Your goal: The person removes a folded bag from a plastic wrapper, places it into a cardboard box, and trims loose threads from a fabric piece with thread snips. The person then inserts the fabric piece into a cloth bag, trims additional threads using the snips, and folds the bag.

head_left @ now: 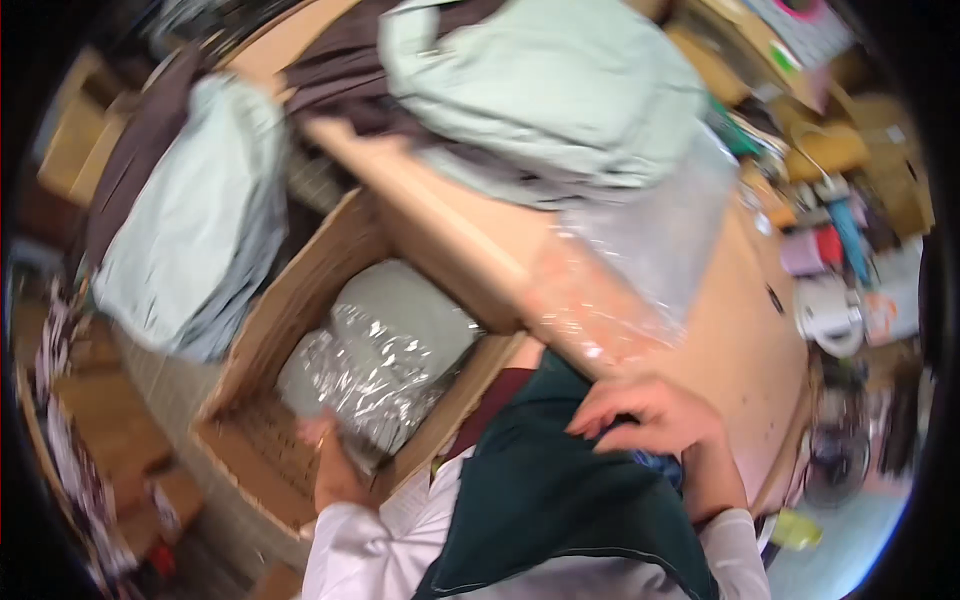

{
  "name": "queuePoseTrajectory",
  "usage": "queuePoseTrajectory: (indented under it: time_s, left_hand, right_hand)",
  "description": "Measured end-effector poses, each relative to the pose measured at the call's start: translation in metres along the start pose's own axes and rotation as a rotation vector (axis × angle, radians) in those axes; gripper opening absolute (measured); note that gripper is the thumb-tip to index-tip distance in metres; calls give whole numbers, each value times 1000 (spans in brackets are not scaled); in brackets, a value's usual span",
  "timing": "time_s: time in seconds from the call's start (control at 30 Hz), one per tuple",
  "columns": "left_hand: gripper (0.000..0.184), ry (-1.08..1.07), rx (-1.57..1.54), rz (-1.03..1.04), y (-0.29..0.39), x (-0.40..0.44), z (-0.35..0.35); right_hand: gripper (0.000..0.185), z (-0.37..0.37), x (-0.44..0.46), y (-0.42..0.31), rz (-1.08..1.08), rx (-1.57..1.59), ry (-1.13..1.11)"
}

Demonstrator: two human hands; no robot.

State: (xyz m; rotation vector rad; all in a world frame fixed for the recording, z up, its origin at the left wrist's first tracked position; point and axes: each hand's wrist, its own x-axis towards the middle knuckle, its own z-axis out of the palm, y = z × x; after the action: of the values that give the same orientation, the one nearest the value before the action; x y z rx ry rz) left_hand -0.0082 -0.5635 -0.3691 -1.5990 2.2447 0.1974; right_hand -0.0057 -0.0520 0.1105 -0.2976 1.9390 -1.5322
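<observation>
My left hand (pixel 318 428) reaches down into an open cardboard box (pixel 255 345). It is at the near-left edge of a grey-green folded bundle (pixel 400 305) in clear, shiny plastic, which lies in the box. Blur smears its fingers, so I cannot tell whether it grips the plastic. My right hand (pixel 650 412) hovers by the table edge, in front of the dark green apron (pixel 570 490). Its fingers curl round a small dark blue thing, mostly hidden. Beyond it, clear plastic bags (pixel 650 245) lie flat on the table (pixel 740 350).
Pale green garments (pixel 560 90) are heaped over dark cloth (pixel 340 70) at the table's far end. More pale cloth (pixel 200 220) hangs left of the box. A white mug-like container (pixel 830 315) and assorted small items crowd the right side. Cardboard (pixel 110 425) lies at lower left.
</observation>
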Motion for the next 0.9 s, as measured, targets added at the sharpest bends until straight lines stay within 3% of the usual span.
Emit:
queuePoseTrajectory:
  time_s: [0.03, 0.07, 0.1, 0.13, 0.2, 0.27, 0.3, 0.37, 0.4, 0.47, 0.53, 0.57, 0.67, 0.8, 0.9]
  left_hand:
    - [91, 317, 104, -57, -2, 47, 48]
    - [84, 256, -5, 87, -3, 38, 25]
    - [77, 336, -201, 91, 9, 25, 9]
    - [69, 696, -358, 384, 16, 23, 5]
    - [62, 815, -519, 695, 56, -34, -65]
    - [51, 942, -712, 1067, 105, -89, -142]
    - [44, 888, -771, 1279, 129, -125, -187]
    - [37, 877, -887, 1408, 173, -195, -245]
    - [35, 803, -979, 1563, 190, -240, -274]
    - [27, 727, -1038, 1828, 219, -315, -313]
    - [20, 664, -1015, 2060, 246, -376, -337]
    - [20, 582, -1088, 2086, 259, -398, -333]
    - [23, 622, -827, 2285, 284, -454, -333]
    - [32, 557, -696, 2248, 317, -477, -298]
    - [38, 697, -598, 2156, 312, -483, -297]
  right_hand:
    - [17, -10, -30, 9, 63, 39, 237]
    - [13, -22, -60, 27, 121, 79, 475]
    - [12, -41, -86, 51, 145, 4, 707]
    - [12, -66, -110, 82, 167, -71, 930]
    - [15, -112, -164, 146, 307, -713, 1291]
    - [27, -152, -206, 201, 405, -797, 1518]
    - [27, -170, -220, 230, 377, -796, 1524]
    - [33, -207, -230, 275, 691, -1425, 1743]
    - [33, -217, -232, 285, 644, -1413, 1738]
    - [42, -228, -227, 299, 867, -1171, 1715]
    - [39, -221, -223, 273, 907, -1121, 1658]
    - [36, -211, -224, 262, 991, -1082, 1600]
    - [29, -215, -235, 282, 941, -1190, 1675]
    - [26, -206, -227, 275, 981, -1264, 1652]
    - [25, -230, -243, 298, 767, -1263, 1635]
